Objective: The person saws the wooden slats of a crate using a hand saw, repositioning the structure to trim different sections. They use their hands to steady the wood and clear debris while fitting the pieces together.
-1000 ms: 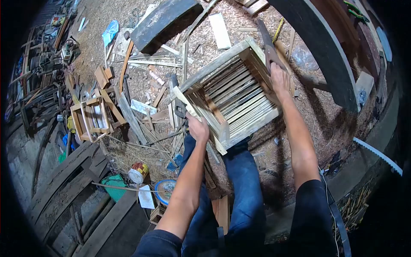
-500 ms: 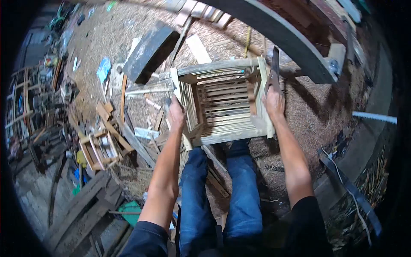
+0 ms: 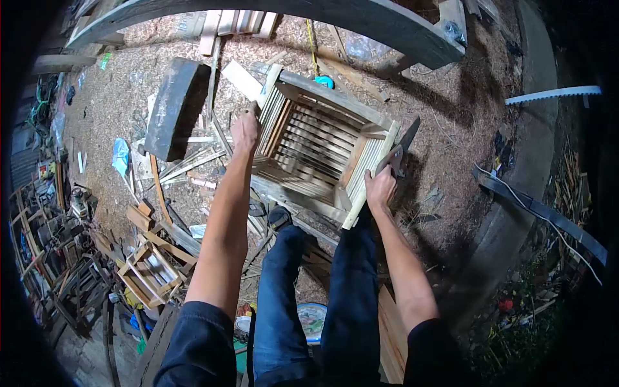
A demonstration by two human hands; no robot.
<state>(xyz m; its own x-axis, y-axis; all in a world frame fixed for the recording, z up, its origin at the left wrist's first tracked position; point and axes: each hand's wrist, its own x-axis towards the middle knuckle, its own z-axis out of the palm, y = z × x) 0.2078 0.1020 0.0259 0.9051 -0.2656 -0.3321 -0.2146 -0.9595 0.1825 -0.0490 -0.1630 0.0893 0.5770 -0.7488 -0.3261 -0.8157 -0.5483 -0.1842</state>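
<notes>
A slatted wooden crate (image 3: 303, 202), its open side facing me, is tilted in front of my legs. My left hand (image 3: 245, 132) is closed at the crate's left side, with a small dark piece showing by its fingertips. On the opposite side, my right hand (image 3: 382, 188) grips a handsaw (image 3: 406, 138) by its handle and rests against the crate's pale edge strip. The saw's dark blade points up and away from me. The fingers of both hands are partly hidden.
A dark heavy wooden block (image 3: 171, 106) lies left of the crate among scraps. Overhead, a curved beam (image 3: 322, 13) crosses the view. A toothed blade (image 3: 554, 94) juts in at right. A small wooden frame (image 3: 149, 276) and a patterned plate (image 3: 312, 322) are nearer me.
The crate has turned clockwise between my hands, its right side dropping toward me. My left hand has moved up and left, my right hand down and left with the saw.
</notes>
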